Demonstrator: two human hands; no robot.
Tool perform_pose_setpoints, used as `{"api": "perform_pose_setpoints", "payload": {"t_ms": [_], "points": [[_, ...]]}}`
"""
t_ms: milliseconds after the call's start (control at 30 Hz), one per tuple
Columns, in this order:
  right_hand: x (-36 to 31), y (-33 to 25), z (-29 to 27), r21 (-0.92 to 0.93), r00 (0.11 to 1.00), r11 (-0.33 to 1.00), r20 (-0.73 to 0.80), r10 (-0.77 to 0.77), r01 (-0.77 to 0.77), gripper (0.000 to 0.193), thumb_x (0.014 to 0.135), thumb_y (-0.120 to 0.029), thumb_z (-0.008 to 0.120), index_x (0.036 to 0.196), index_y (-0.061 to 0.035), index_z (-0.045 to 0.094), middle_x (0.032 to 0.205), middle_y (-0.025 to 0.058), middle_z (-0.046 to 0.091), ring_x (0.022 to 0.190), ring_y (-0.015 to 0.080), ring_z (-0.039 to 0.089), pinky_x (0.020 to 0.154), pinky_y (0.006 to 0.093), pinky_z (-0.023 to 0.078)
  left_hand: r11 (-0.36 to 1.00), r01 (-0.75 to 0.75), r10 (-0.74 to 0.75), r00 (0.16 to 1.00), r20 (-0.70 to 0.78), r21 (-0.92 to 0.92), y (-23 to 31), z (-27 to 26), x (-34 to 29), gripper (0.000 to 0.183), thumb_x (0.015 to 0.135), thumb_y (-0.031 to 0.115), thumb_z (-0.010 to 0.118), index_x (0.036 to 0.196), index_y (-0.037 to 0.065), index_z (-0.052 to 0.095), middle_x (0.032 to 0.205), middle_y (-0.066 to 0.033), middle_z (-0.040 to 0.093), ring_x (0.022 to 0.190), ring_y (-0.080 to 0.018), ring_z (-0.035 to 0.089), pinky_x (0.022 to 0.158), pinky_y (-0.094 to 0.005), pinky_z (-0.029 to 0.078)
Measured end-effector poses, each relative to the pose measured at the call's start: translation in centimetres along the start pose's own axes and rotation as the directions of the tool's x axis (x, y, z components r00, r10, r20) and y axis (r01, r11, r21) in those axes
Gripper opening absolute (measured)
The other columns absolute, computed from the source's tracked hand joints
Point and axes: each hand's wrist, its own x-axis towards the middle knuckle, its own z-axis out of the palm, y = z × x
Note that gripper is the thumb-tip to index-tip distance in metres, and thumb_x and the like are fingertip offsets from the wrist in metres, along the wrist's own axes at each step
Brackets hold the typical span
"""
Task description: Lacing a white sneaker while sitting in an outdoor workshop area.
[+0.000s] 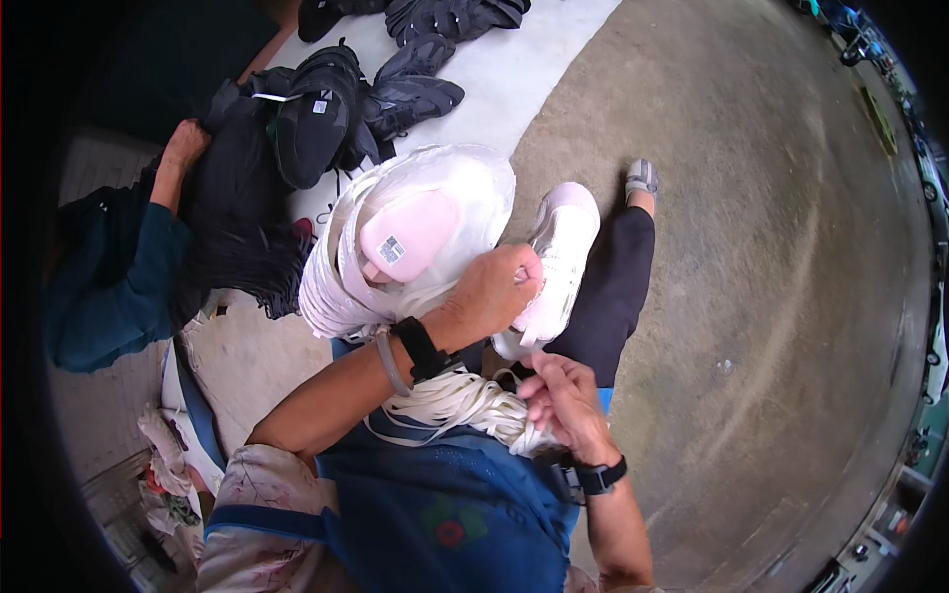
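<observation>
A white and pink shoe (pixel 560 259) rests on my lap, its toe pointing away from me. At its left side is my left hand (pixel 497 293), fingers curled in and pinched; whatever they hold is hidden. Just below the shoe's heel, my right hand (pixel 567 400) has its fingers bent together, and what they grip is too small to make out. Loose white shoelaces (pixel 465 406) lie bunched across my lap on the blue apron (pixel 435 489), beneath both hands. Left of the shoe sits a stack of white and pink shoe uppers (pixel 474 188) with a labelled pink tongue on top.
Several black shoe uppers (pixel 321 114) lie on a white table surface (pixel 499 94) at the far left. Beside them another person's hand (pixel 187 140) touches dark material. Concrete floor (pixel 751 296) stretches to the right, with parked vehicles along the far edge.
</observation>
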Motion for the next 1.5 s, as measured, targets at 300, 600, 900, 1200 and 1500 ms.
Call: {"api": "perform_pose_setpoints", "payload": {"t_ms": [300,600,900,1200,1500], "points": [[4.2,-3.8,-1.0,-0.709,0.591,0.449,-0.056,-0.805,0.544,0.014,0.089,-0.011,0.061,0.093,0.0011,0.067,0.074,0.0134,0.059,0.058,0.0225,0.058,0.053,0.0328,0.046,0.994,0.105,-0.106,0.991,0.077,0.021,0.4,-0.4,0.2,0.014,0.083,0.014,0.063,0.089,0.001,0.062,0.077,-0.0096,0.064,0.072,-0.0164,0.060,0.068,-0.0305,0.049],[5.0,-3.7,-0.5,-0.851,0.467,0.164,0.105,-0.878,0.500,0.009,0.084,-0.004,0.065,0.092,0.0003,0.067,0.077,0.0172,0.058,0.066,0.0322,0.061,0.062,0.0387,0.050,0.967,0.238,-0.227,0.967,0.117,-0.089,-0.4,-0.4,1.1,0.017,0.081,0.014,0.068,0.091,0.001,0.060,0.078,-0.0084,0.062,0.073,-0.0156,0.059,0.066,-0.0294,0.048],[5.4,-4.0,-1.0,-0.824,0.491,0.178,0.135,-0.861,0.538,0.010,0.082,-0.001,0.066,0.091,0.0011,0.067,0.077,0.0165,0.060,0.065,0.0304,0.062,0.061,0.0367,0.051,0.897,0.359,-0.306,0.925,0.226,-0.257,0.1,-1.1,1.4,0.017,0.080,0.013,0.070,0.089,0.002,0.060,0.076,-0.0078,0.060,0.070,-0.0137,0.056,0.061,-0.0269,0.045],[5.4,-4.0,-1.3,-0.818,0.503,0.189,0.137,-0.853,0.544,0.012,0.082,0.000,0.065,0.094,0.0005,0.065,0.078,0.0171,0.058,0.067,0.0327,0.062,0.062,0.0378,0.051,0.988,0.149,-0.143,0.983,0.118,-0.038,0.0,-1.1,0.8,0.017,0.080,0.014,0.068,0.086,0.000,0.062,0.080,-0.0115,0.064,0.074,-0.0175,0.060,0.069,-0.0310,0.049],[6.0,-4.9,-1.8,-0.796,0.494,0.152,0.201,-0.846,0.585,0.008,0.080,0.000,0.064,0.088,0.0013,0.065,0.077,0.0160,0.059,0.062,0.0294,0.061,0.059,0.0355,0.049,0.986,0.160,-0.154,0.980,0.124,-0.045,0.2,-0.8,1.3,0.014,0.081,0.013,0.065,0.084,-0.001,0.062,0.078,-0.0113,0.064,0.074,-0.0166,0.060,0.068,-0.0306,0.048]]}}
